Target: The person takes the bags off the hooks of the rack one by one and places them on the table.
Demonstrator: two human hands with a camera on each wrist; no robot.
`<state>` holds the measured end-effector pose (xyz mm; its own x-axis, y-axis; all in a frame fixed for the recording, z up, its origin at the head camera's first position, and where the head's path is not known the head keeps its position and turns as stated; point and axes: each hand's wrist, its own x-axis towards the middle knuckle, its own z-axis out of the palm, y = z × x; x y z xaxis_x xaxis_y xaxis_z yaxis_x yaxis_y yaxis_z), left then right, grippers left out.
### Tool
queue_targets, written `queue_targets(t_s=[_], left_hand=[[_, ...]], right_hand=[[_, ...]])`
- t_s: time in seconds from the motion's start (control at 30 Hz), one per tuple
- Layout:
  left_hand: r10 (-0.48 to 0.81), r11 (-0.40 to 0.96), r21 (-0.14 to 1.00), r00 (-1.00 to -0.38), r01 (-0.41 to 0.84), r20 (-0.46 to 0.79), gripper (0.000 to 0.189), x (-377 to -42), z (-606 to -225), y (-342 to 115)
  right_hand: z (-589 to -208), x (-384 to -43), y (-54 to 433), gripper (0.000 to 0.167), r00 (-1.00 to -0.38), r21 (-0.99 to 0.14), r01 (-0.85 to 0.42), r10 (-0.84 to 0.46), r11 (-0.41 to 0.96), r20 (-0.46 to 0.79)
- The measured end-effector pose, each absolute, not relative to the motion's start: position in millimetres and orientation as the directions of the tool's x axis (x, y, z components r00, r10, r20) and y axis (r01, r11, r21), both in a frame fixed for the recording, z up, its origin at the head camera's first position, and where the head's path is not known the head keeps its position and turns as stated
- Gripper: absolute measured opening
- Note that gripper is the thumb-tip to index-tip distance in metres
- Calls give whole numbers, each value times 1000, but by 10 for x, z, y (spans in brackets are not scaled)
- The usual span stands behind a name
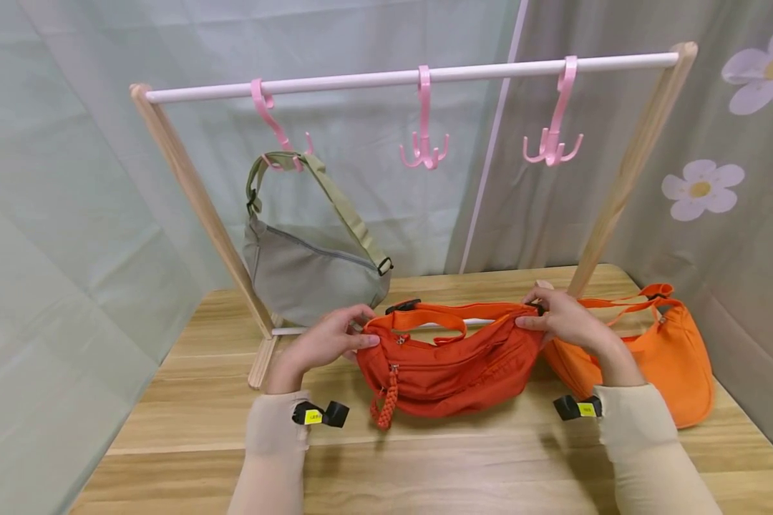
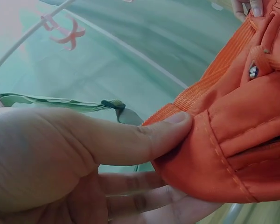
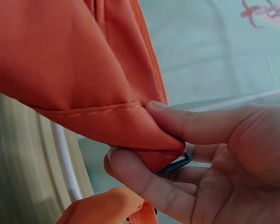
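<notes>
We hold a red waist bag (image 1: 451,383) over the bench (image 1: 438,472).
At left, we see a grey shoulder bag (image 1: 315,279) hanging on a pink hook (image 1: 273,118); our left hand (image 1: 331,335) pinches one end of the waist bag, our right hand (image 1: 570,322) pinches its other end near a black strap ring (image 3: 178,163), and an orange shoulder bag (image 1: 679,365) rests at far right.

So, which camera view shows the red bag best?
The head view shows the red bag from end to end. The left wrist view cuts it off, close up at the left hand; the right wrist view likewise, at the right hand.
</notes>
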<state>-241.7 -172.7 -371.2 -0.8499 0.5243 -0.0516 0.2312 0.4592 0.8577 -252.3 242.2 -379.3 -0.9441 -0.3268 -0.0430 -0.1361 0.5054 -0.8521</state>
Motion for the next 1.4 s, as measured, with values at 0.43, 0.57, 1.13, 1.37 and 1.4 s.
queue_targets(t_s=[0.43, 0.57, 1.13, 1.37, 1.4], left_hand=[[489, 609, 698, -871, 376, 43, 28, -2498, -3791, -1691], [483, 641, 654, -873, 402, 63, 28, -2524, -3821, -1679], [441, 708, 601, -897, 371, 35, 27, -2549, -3909, -1615], [440, 739, 562, -898, 371, 14, 26, -2569, -3941, -1604], [441, 743, 557, -898, 370, 9, 25, -2576, -3950, -1605]], right_hand=[[-3868, -2564, 2388, 28, -943, -800, -176, -331, 574, -29], [-3875, -2577, 2367, 27, -947, -753, -203, -320, 626, -11], [-3958, -2592, 2225, 14, -939, -544, -336, -315, 769, 135], [-4028, -2586, 2172, 15, -915, -410, -402, -346, 819, 206], [-4042, -2588, 2162, 16, -914, -392, -405, -349, 826, 208]])
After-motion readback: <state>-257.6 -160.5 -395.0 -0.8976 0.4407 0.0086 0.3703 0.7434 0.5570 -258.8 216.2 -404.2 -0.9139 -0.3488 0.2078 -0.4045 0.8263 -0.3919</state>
